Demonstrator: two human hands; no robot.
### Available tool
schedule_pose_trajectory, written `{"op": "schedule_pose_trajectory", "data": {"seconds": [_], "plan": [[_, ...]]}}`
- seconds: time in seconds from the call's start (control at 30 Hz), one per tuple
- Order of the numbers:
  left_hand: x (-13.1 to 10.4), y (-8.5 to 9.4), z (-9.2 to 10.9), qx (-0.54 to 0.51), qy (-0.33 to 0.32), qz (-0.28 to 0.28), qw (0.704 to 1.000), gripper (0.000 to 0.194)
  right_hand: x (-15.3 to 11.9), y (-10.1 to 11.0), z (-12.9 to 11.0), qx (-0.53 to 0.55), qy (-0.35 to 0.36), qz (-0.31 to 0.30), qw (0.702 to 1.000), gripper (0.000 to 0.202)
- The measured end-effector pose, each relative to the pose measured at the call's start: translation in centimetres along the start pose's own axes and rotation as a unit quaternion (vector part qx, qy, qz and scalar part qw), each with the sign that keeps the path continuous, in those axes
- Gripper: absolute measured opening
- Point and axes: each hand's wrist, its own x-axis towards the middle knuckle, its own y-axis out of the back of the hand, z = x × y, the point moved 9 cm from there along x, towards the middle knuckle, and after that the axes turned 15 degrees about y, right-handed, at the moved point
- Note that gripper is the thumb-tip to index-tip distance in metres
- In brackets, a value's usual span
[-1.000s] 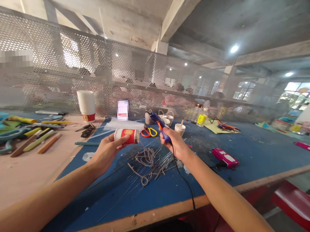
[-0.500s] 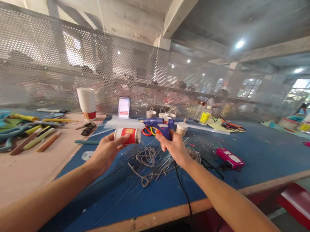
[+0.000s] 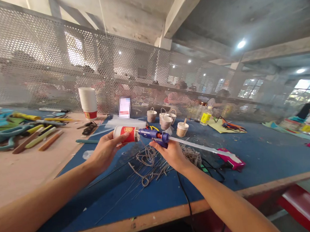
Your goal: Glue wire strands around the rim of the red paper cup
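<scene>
A red and white paper cup lies sideways in my left hand, whose fingers wrap its left part. My right hand grips a blue glue gun by its handle. The gun's nozzle points left and is at the cup's right end; whether it touches is hard to tell. A long clear glue stick sticks out of the gun's back toward the right. Beneath both hands, a tangle of grey cord and thin wires lies on the blue table mat.
Small cord-covered cups stand behind the gun. A tall stack of paper cups is at the back left, near scissors and clay-coloured sticks. A magenta box lies at right. Behind the table runs a perforated metal screen.
The glue gun in my right hand has moved left and down to the cup and turned, so its glue stick now shows. My left hand has barely moved.
</scene>
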Motion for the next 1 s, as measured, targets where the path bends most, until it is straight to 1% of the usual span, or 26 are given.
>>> {"op": "schedule_pose_trajectory", "data": {"seconds": [0.17, 0.33, 0.53, 0.77, 1.0], "plan": [[-0.04, 0.13, 0.16, -0.015, -0.001, 0.002, 1.000, 0.020, -0.17, -0.05, -0.20, -0.061, 0.033, -0.002, 0.998, 0.040], [-0.04, 0.17, 0.19, -0.021, -0.003, 0.002, 1.000, 0.018, -0.31, -0.29, 0.08, -0.081, 0.042, -0.012, 0.996, 0.037], [-0.11, 0.06, 0.23, -0.014, -0.005, 0.004, 1.000, 0.023, -0.25, -0.28, -0.10, -0.087, 0.054, -0.013, 0.995, 0.036], [-0.30, -0.01, 0.37, -0.014, -0.004, 0.005, 1.000, 0.022, -0.33, -0.34, 0.08, -0.110, 0.049, -0.023, 0.992, 0.036], [-0.38, -0.03, 0.50, -0.013, -0.010, 0.008, 1.000, 0.025, -0.36, -0.35, 0.25, -0.106, 0.045, -0.021, 0.993, 0.036]]}}
